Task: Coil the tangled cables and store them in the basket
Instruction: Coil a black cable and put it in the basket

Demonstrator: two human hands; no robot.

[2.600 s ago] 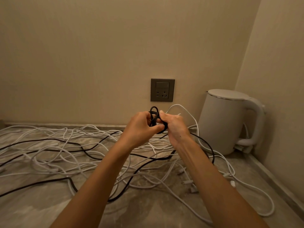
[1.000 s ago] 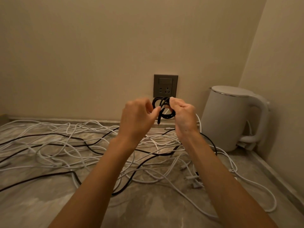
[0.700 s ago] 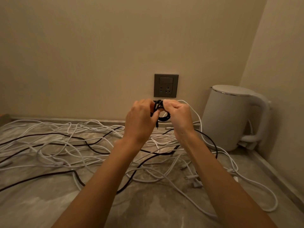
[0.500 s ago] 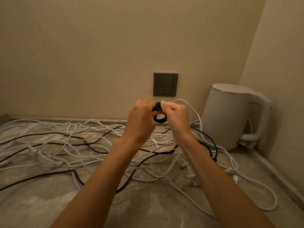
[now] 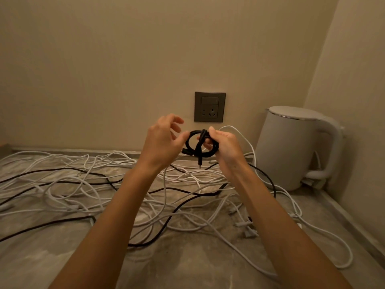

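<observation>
Right hand grasps a small round coil of matte black cable. Left hand, grip released, hovers beside it.

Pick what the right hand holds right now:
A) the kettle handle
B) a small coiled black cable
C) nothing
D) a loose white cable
B: the right hand has its fingers curled round the black coil, held up in front of the wall socket, with one connector end hanging down from the coil.
</observation>
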